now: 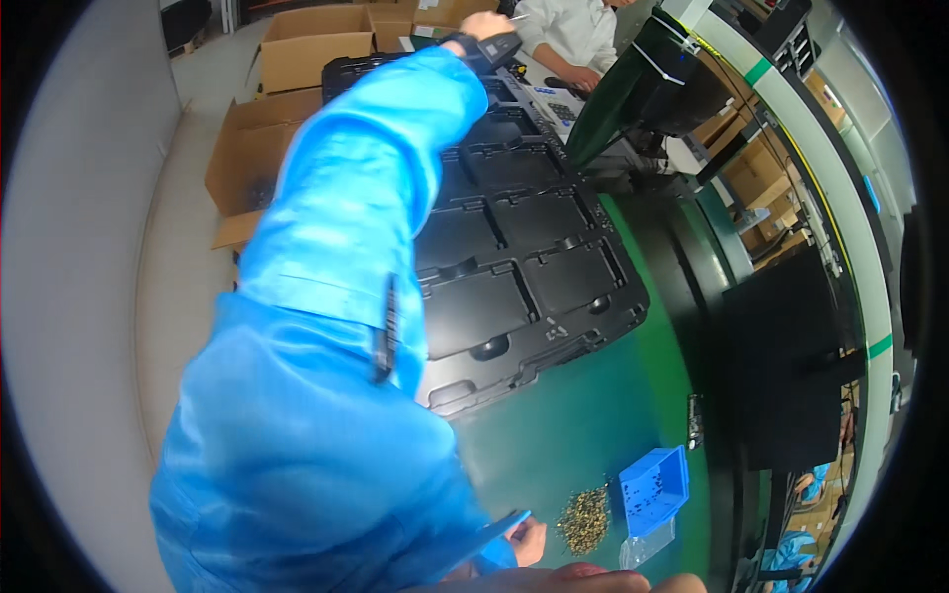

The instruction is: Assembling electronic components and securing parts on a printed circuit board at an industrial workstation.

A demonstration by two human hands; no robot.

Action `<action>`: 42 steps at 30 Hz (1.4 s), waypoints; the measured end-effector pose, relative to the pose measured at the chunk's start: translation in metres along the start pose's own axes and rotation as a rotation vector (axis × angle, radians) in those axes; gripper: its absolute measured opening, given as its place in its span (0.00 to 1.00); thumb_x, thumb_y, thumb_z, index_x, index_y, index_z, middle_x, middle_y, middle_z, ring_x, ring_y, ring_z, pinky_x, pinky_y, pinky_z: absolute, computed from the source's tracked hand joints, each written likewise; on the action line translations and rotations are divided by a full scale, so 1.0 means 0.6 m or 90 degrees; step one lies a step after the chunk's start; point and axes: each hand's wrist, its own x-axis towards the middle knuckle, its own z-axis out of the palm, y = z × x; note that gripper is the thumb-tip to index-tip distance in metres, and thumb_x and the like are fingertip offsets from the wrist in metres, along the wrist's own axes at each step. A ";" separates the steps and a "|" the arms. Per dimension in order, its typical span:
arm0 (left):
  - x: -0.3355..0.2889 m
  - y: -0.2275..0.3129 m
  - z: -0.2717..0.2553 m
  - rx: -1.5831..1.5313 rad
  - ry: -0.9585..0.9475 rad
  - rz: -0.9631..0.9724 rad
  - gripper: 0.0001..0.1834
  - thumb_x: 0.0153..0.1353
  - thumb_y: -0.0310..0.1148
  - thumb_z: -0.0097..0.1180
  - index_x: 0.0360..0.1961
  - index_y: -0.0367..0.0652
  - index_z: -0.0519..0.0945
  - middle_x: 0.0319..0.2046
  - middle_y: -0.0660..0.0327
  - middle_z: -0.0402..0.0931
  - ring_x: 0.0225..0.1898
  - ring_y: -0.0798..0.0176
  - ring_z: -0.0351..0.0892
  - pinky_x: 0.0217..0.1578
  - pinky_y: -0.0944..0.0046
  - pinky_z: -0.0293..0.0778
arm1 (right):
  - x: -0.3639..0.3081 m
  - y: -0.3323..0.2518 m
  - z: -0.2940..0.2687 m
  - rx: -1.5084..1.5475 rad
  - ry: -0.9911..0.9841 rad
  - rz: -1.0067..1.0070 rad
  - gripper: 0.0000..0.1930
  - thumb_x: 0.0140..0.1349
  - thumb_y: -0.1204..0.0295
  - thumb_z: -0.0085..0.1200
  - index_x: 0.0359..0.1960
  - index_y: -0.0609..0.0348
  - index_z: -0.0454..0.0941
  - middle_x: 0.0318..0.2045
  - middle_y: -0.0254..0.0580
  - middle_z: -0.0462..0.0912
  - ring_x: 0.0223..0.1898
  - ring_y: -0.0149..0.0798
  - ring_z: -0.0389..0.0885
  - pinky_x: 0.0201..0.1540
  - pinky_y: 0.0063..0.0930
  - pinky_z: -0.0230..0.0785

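Note:
My left arm, in a shiny blue sleeve, stretches far forward over a black moulded tray (pixel 474 306) with rows of shallow rectangular pockets. Beyond the tray's far part is my left hand (pixel 486 27), a black band round its wrist. Its fingers are closed, and a thin pale tip sticks out that is too small to name. Low in the picture my right hand (pixel 529 541) is curled beside a blue edge, partly hidden by the sleeve. Right of it lies a heap of small brass-coloured parts (pixel 584 521), beside a blue plastic bin (pixel 654 491) holding small dark bits.
A clear plastic piece (pixel 647 546) lies by the bin on the green work mat (pixel 554 415). Cardboard boxes (pixel 314 44) stand at the far left. Someone in white (pixel 573 35) sits beyond the tray. A dark panel (pixel 791 366) and a curved-looking pale frame (pixel 855 198) flank the right.

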 end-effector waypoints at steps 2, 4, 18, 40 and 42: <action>-0.004 0.071 -0.083 -0.005 0.055 0.081 0.07 0.45 0.29 0.50 0.25 0.39 0.76 0.26 0.51 0.77 0.31 0.51 0.78 0.30 0.58 0.75 | 0.005 -0.004 0.002 0.042 -0.027 0.049 0.04 0.47 0.72 0.54 0.20 0.57 0.73 0.15 0.38 0.68 0.15 0.34 0.68 0.18 0.27 0.61; -0.069 0.154 -0.200 -0.050 0.100 0.226 0.09 0.47 0.24 0.47 0.32 0.39 0.72 0.26 0.53 0.75 0.30 0.52 0.77 0.29 0.59 0.74 | 0.015 -0.009 -0.008 0.169 -0.022 0.118 0.04 0.50 0.73 0.52 0.24 0.60 0.72 0.19 0.39 0.72 0.19 0.33 0.69 0.21 0.27 0.62; -0.554 0.351 -0.454 -0.461 0.026 0.803 0.13 0.50 0.29 0.45 0.34 0.30 0.74 0.33 0.52 0.74 0.34 0.62 0.75 0.30 0.68 0.70 | 0.062 -0.098 -0.116 1.208 -0.508 0.430 0.26 0.55 0.73 0.50 0.54 0.70 0.56 0.50 0.53 0.66 0.45 0.40 0.72 0.43 0.30 0.70; -0.492 0.216 -0.304 -0.603 0.008 -0.533 0.50 0.39 0.31 0.59 0.58 0.27 0.40 0.51 0.37 0.53 0.56 0.42 0.54 0.57 0.59 0.52 | -0.014 -0.014 -0.102 1.132 -0.217 0.281 0.17 0.58 0.78 0.45 0.50 0.61 0.63 0.48 0.43 0.71 0.44 0.30 0.72 0.43 0.19 0.66; -0.482 0.228 -0.323 -0.633 0.034 -0.521 0.50 0.40 0.31 0.60 0.59 0.28 0.40 0.54 0.39 0.51 0.57 0.46 0.52 0.58 0.59 0.51 | -0.017 -0.002 -0.095 1.138 -0.229 0.278 0.17 0.58 0.78 0.45 0.51 0.61 0.63 0.48 0.43 0.71 0.45 0.30 0.72 0.44 0.20 0.66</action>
